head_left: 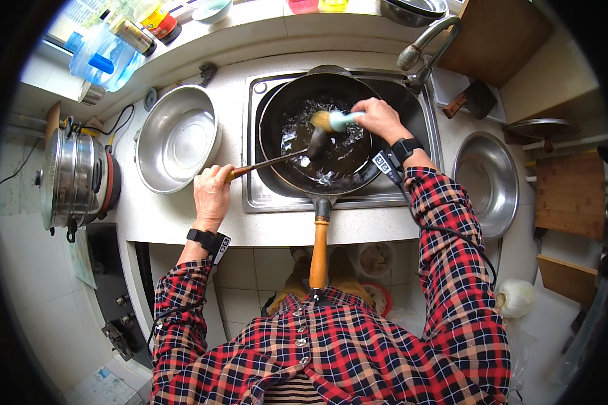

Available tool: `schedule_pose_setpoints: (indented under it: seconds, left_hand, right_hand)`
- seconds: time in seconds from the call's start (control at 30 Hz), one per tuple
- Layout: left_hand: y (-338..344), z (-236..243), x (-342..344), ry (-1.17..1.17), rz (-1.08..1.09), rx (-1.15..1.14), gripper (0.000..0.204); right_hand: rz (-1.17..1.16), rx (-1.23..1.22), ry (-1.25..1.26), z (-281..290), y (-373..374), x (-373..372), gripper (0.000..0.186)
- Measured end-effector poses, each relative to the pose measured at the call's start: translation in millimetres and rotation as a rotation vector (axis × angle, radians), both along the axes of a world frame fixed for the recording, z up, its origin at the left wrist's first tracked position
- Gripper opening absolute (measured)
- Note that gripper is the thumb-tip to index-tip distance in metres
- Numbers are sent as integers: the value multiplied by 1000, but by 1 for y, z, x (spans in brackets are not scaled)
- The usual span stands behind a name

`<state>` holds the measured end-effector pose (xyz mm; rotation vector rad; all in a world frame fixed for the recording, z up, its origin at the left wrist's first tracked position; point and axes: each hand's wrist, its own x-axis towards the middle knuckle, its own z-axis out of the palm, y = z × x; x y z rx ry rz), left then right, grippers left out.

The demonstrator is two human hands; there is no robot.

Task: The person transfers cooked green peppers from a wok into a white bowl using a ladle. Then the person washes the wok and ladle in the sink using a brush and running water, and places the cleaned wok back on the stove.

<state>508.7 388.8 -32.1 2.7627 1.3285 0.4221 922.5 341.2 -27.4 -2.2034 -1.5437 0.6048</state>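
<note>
A dark wok rests over the steel sink, its wooden handle pointing toward me. Water with bright reflections lies in the wok. My left hand is closed round the handle end of a long ladle, whose dark head is over the wok's middle. My right hand grips the pale blue handle of a scrubbing brush. The brush's yellowish bristles touch or nearly touch the ladle's head; exact contact is hard to see.
Steel basins stand left and right of the sink. A faucet rises behind its right corner. At the right lies a cleaver; a steamer pot stands far left. Bottles line the windowsill.
</note>
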Motion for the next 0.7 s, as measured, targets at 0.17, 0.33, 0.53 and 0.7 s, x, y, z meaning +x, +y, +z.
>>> schedule_pose_setpoints:
  seconds: [0.17,0.33,0.53,0.7]
  left_hand:
    - [-6,-1,3,-86,37,-72,30]
    - [-7,-8,0,-169,125,-309,34]
    - [-3,-14,-2,-215,198,-507,38]
    - [-8,-18,-9,-370,344,-868,37]
  right_hand:
    - [-116,100,-26,-3,-34,10,28]
    - [-7,-53,-71,2,-53,-1,27]
    - [-38,322,-9,27,-74,-19,23]
    - [15,259,16,14,-89,-42,21]
